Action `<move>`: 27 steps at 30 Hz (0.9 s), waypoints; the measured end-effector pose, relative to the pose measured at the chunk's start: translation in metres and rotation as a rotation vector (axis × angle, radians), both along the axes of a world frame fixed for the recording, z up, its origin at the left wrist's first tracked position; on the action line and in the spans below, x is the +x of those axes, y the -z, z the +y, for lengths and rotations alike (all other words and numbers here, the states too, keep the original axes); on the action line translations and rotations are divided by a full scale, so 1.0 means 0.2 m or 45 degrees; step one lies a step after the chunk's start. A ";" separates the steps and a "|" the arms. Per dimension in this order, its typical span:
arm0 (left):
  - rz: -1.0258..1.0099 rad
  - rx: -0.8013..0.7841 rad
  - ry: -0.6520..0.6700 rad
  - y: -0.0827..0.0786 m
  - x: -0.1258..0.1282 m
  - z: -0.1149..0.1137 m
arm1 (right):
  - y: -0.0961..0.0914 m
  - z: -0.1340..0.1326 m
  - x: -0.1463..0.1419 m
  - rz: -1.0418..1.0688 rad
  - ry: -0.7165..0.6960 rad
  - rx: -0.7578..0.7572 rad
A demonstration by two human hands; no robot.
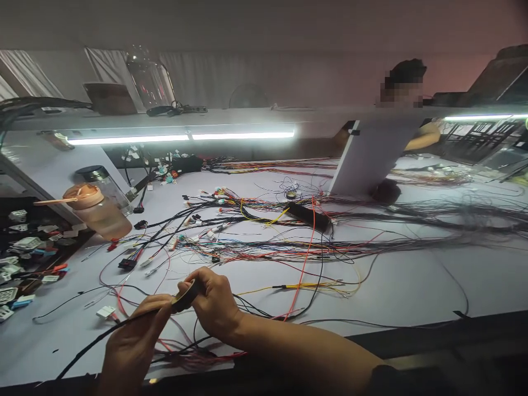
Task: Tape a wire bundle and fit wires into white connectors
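Note:
Low in the view, my left hand is closed in a pinch on a black taped cable, which runs down to the left. Just right of it, my right hand grips a roll of black tape, held close to the left fingertips at the cable. Where the tape meets the cable is partly hidden by the fingers. Beneath both hands lie loose red and black wires. A white connector rests on the table left of my left hand.
Long wire bundles with connectors stretch across the white table. An orange-lidded bottle leans at left, near a heap of connectors. A white panel stands upright, with another person behind it.

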State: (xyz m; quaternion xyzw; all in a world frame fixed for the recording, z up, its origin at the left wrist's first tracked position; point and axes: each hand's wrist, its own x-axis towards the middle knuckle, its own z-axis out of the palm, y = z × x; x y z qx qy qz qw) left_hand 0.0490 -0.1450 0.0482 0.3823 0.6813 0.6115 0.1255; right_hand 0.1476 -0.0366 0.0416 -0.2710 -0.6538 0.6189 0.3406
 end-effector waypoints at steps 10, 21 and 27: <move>0.471 -0.023 0.155 -0.05 -0.02 0.00 | -0.02 0.20 0.09 -0.572 -0.197 0.308; 0.854 0.122 0.288 -0.12 -0.13 0.01 | -0.03 0.25 0.11 -0.657 -0.408 0.527; 0.666 0.185 0.399 -0.09 -0.10 0.05 | -0.07 0.31 0.09 -0.798 -0.696 0.623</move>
